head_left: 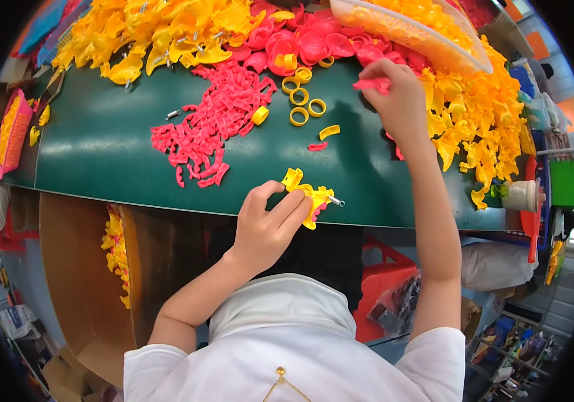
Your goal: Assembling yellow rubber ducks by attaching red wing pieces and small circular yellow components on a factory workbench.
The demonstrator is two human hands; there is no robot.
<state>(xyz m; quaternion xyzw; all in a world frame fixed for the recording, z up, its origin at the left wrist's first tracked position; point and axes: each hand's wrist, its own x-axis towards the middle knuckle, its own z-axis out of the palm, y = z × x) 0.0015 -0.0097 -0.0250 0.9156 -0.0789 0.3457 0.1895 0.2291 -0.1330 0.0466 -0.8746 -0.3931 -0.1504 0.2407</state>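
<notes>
Your white shirt (294,365) is nearest, with a gold chain (281,372) hanging at the collar. Ahead is a dark green tabletop (99,141). Your left hand (267,218) is at its near edge, the grip pinching a molded yellow plastic piece (307,190) with pink along one side; a small metal rod (337,201) sticks out to its right. Your right hand (399,100) reaches farther out, its grip closed on a pink piece (375,85) between thumb and fingers, near a mound of rounded pink shells (314,41). Between your hands lie loose yellow rings (298,97); left of them, a heap of pink strips (210,120). Yellow pieces are piled at far left (159,30) and along the right (481,124), beside a pale perforated basket (428,37).
</notes>
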